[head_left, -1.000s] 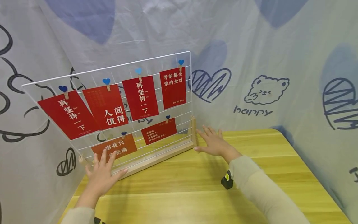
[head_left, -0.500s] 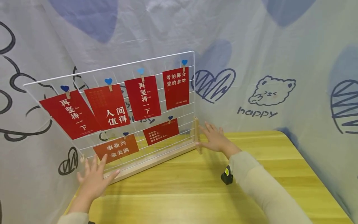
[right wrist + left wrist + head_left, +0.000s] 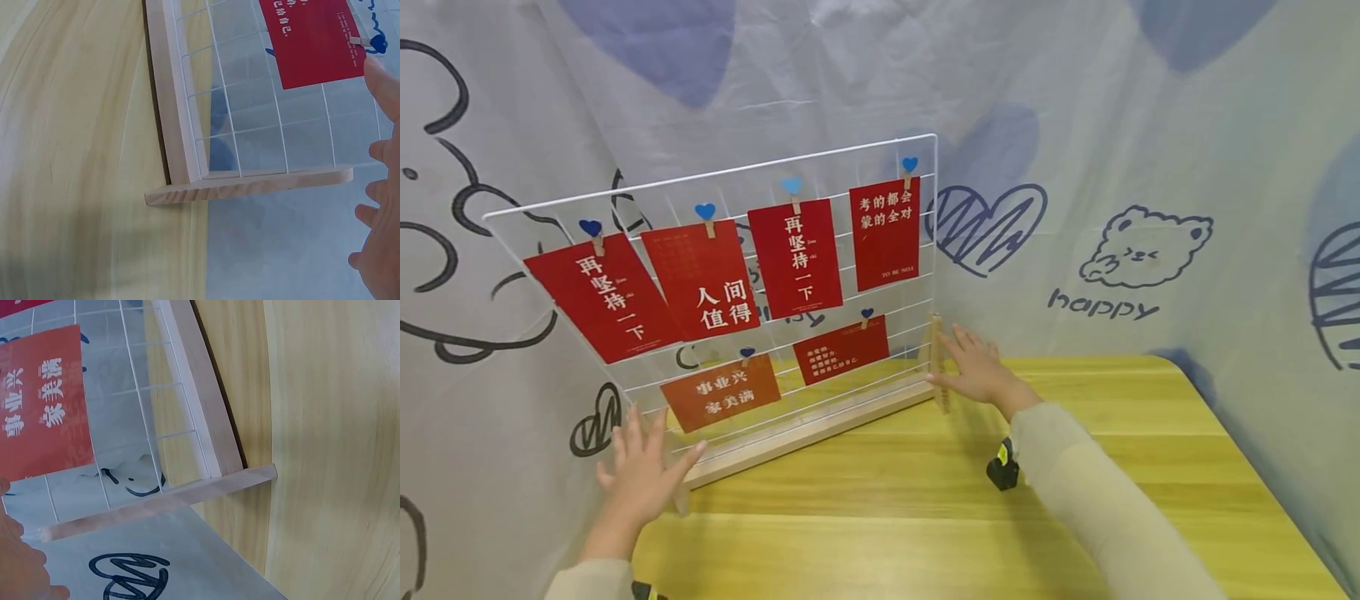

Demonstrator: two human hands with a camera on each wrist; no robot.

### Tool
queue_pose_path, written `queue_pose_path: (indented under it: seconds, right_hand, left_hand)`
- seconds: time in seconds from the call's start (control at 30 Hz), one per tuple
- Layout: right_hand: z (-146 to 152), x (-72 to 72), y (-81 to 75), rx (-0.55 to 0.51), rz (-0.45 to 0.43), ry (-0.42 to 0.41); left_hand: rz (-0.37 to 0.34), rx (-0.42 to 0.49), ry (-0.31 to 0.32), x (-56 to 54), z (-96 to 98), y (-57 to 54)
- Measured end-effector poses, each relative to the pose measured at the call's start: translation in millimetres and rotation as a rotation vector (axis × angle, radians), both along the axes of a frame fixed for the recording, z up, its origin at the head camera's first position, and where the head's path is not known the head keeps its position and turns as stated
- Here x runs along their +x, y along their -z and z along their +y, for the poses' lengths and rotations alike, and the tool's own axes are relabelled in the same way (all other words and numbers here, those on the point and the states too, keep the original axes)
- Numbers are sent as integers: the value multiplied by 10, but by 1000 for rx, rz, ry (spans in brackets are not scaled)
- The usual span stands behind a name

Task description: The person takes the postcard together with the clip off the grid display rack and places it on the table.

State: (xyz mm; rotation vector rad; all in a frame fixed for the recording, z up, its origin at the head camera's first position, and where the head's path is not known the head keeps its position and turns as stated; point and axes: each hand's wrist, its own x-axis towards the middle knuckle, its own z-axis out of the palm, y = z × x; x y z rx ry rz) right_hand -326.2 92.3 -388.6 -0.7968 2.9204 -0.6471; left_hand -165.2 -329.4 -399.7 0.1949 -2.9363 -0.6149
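Note:
A white wire grid board (image 3: 711,175) stands in a pale wooden base (image 3: 820,433). Clipped along its top row are several red cards (image 3: 797,258) with white lettering. Lower down hang an orange-red card (image 3: 721,393) and a small red card (image 3: 841,350). Each has a blue heart-topped clothespin (image 3: 705,213). My left hand (image 3: 638,475) has its fingers spread beside the board's left end, near the wooden end piece (image 3: 156,505). At the other end my right hand (image 3: 981,372), fingers extended, is beside the right end piece (image 3: 250,184). Contact at either end cannot be told.
The stand rests on a yellow wood-grain table (image 3: 865,533). Behind it and on both sides hangs a grey-white fabric backdrop (image 3: 1000,67) with hearts and a bear drawing. A black wrist device (image 3: 1003,467) sits at the right cuff.
My left hand has moved left and down, off the front of the orange-red card, to the board's left end. My right hand stays by the right end. The head view has shifted slightly left.

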Motion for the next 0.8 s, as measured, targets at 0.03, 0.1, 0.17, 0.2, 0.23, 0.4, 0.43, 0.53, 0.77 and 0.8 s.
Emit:
queue_pose_path:
  seconds: [0.03, 0.1, 0.17, 0.2, 0.23, 0.4, 0.43, 0.53, 0.77, 0.8]
  right_hand:
    - [-7, -11, -2, -3, 1, -2]
    - [-21, -33, -9, -19, 0, -3]
    - [-35, -56, -15, -25, 4, -7]
    - [-44, -67, -16, -27, 7, -6]
    - [-53, -78, -15, -27, 9, -4]
    - [-87, -128, -16, -32, 14, 7]
    - [-91, -135, -21, -30, 14, 9]
    - [-102, -156, -34, -34, 8, 13]
    - [-118, -203, -9, -37, -32, 60]
    - [-119, -210, -2, -32, -34, 63]
  left_hand:
    - [-4, 2, -6, -5, -11, 2]
    - [-9, 10, -19, -18, -31, 3]
    - [-16, 16, -30, -32, -52, 3]
    - [-17, 18, -35, -39, -60, 2]
    - [-18, 19, -40, -46, -69, 1]
    - [-21, 33, -43, -75, -99, -7]
    - [-20, 37, -44, -80, -104, -8]
    - [-14, 47, -50, -103, -116, -8]
    - [-6, 63, -66, -154, -122, -15]
    - [-4, 66, -67, -155, -124, -17]
